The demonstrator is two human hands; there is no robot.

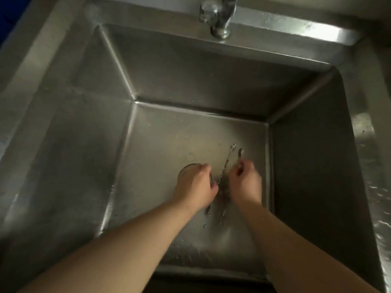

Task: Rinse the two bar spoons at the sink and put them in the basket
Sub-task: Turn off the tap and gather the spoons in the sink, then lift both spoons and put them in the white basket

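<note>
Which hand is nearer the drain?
Left. The left hand lies over the drain's right edge; the right hand is off to its right, gripping a spoon.

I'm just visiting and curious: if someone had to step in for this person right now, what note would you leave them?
Left hand: low in the sink, closed on the lower part of one bar spoon, near the drain.
Right hand: beside it, fingers pinched on the second bar spoon.
Both spoons point their tips away from the person, above the sink floor.
The tap is at the far rim; I can't see a stream from it, though the sink floor is wet.
Done: both spoons are in hand at the sink. How far rinsing has got can't be told.
Left: finish rinsing, then put both in the basket, which is out of view.
</note>
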